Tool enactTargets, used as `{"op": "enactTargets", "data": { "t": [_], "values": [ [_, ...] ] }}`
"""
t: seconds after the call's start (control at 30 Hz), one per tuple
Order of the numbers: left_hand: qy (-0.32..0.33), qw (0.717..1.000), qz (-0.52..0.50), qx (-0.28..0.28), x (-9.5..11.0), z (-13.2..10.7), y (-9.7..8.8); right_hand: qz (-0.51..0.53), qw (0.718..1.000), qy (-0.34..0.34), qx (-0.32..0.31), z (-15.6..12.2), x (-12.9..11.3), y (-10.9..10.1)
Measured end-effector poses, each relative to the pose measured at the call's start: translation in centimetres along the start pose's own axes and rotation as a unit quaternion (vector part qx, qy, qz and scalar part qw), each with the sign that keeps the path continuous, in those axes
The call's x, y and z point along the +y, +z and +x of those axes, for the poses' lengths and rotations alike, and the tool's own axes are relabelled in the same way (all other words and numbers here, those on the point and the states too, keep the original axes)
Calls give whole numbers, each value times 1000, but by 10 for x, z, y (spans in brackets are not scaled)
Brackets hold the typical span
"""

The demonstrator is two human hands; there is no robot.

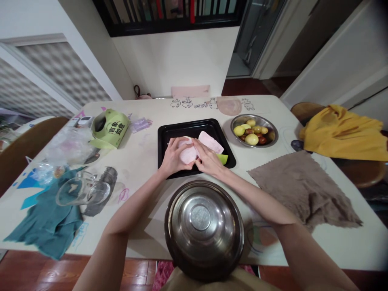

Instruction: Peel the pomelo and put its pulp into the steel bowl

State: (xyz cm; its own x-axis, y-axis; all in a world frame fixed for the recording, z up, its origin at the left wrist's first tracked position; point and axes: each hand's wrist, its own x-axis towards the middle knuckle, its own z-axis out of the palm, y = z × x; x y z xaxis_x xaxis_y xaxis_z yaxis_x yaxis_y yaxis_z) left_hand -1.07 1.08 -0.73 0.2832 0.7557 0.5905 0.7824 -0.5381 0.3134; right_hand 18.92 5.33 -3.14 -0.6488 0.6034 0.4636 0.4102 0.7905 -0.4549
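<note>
Both of my hands reach into a black baking tray [165, 133] in the middle of the table. My left hand [173, 155] and my right hand [207, 159] are closed together around a pale pink fruit piece [188, 153]. A second pink piece [209, 141] lies in the tray just behind my right hand. A strip of green rind [223, 159] shows beside my right hand's far side. An empty steel bowl [203, 226] stands at the table's near edge between my forearms.
A steel bowl of yellow and red fruit [254, 131] sits right of the tray, a brown cloth [303, 190] nearer. On the left are a green pouch [110, 128], a glass jug [83, 192], a teal cloth [48, 222] and plastic bags [68, 145]. A yellow cloth [342, 131] lies on a chair.
</note>
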Motion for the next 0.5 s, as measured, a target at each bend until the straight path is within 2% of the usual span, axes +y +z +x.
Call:
{"op": "enactTargets", "data": {
  "t": [0.23, 0.37, 0.5],
  "values": [
    [24, 1000, 11, 12, -2, -2, -1, -14, 999, -33, 10, -2, 4, 1],
    [51, 998, -6, 21, -6, -4, -1, -26, 999, -18, 19, -5, -3, 2],
    [51, 998, -16, 25, -7, -6, -2, -10, 1000, -11, 21, -6, -9, -3]
  ]
}}
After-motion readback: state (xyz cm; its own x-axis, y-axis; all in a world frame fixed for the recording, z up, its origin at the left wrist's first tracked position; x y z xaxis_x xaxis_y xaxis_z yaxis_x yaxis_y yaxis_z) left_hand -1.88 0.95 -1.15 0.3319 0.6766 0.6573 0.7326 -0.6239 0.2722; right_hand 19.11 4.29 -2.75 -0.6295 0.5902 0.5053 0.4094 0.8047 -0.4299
